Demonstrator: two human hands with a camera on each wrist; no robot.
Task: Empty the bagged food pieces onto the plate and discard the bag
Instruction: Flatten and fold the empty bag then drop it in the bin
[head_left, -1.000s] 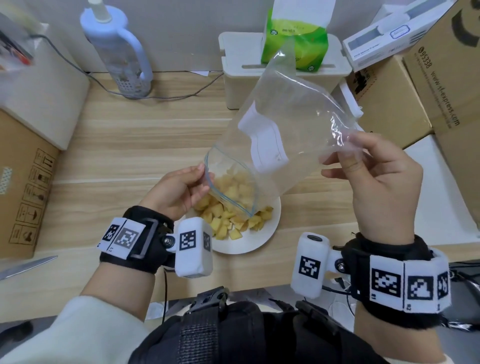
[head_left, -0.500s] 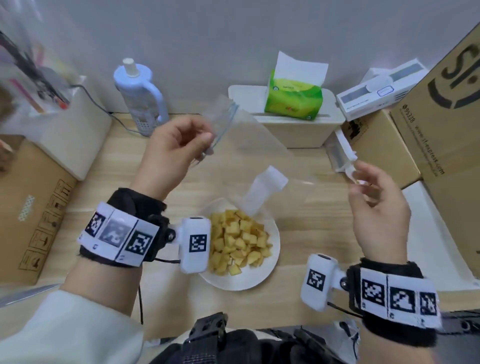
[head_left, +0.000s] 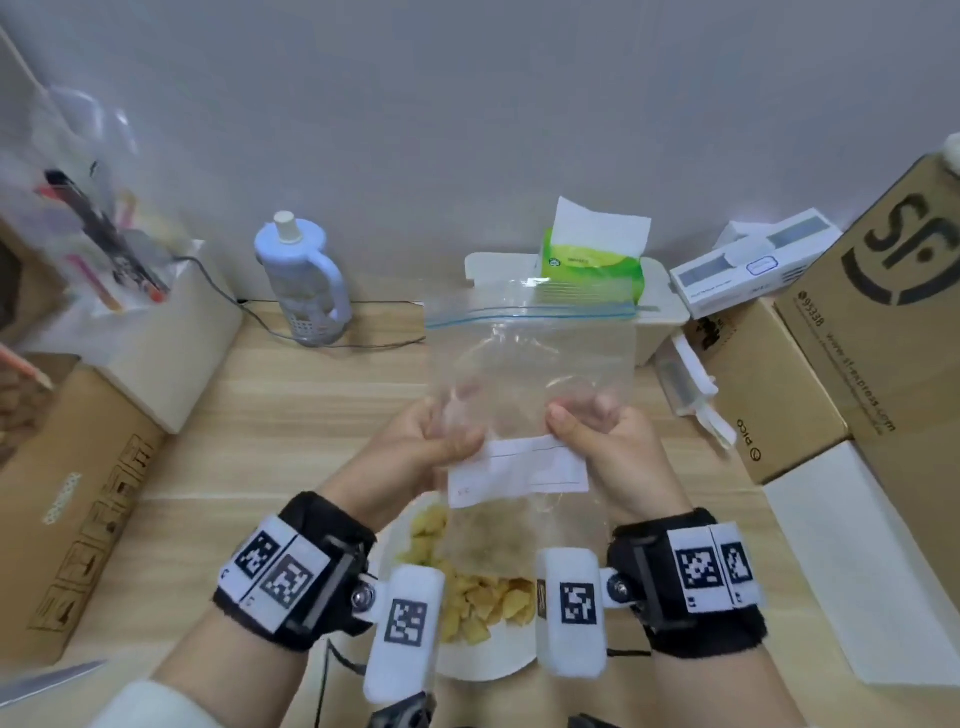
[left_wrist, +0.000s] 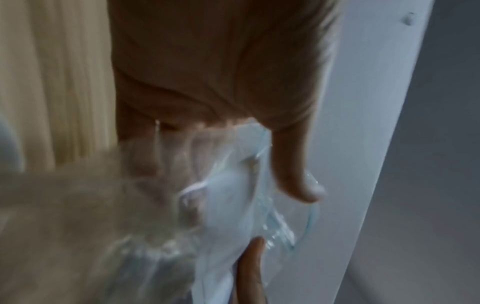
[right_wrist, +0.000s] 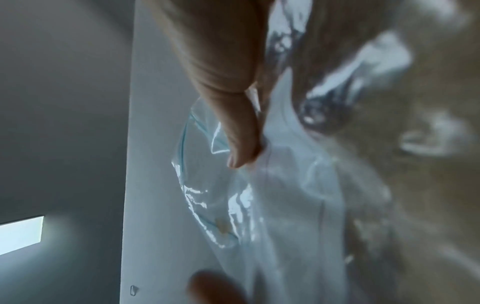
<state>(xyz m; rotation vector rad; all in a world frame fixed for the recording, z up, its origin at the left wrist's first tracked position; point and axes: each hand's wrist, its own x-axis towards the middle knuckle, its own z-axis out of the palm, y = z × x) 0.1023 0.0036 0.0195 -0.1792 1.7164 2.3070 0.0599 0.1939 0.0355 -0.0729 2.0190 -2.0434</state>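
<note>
The clear zip bag (head_left: 535, 374) stands upright above the plate, its blue zip edge at the top and a white label low on its front. It looks empty. My left hand (head_left: 441, 441) pinches its left side and my right hand (head_left: 582, 421) pinches its right side, thumbs toward me. Yellow food pieces (head_left: 483, 603) lie heaped on the white plate (head_left: 488, 667), partly hidden by the bag and my wrist cameras. The left wrist view shows the bag (left_wrist: 233, 195) between thumb and fingers. In the right wrist view my thumb presses the bag (right_wrist: 272, 185).
At the back stand a pale blue bottle (head_left: 304, 280) with a cable beside it, and a green tissue pack (head_left: 592, 260) on a white box (head_left: 660, 312). Cardboard boxes (head_left: 779, 384) crowd the right side and another (head_left: 78, 499) the left. A knife blade (head_left: 47, 680) lies bottom left.
The bag was tipped over the plate, then lifted away by my left hand alone. Now both hands hold it upright between them, closer together above the plate.
</note>
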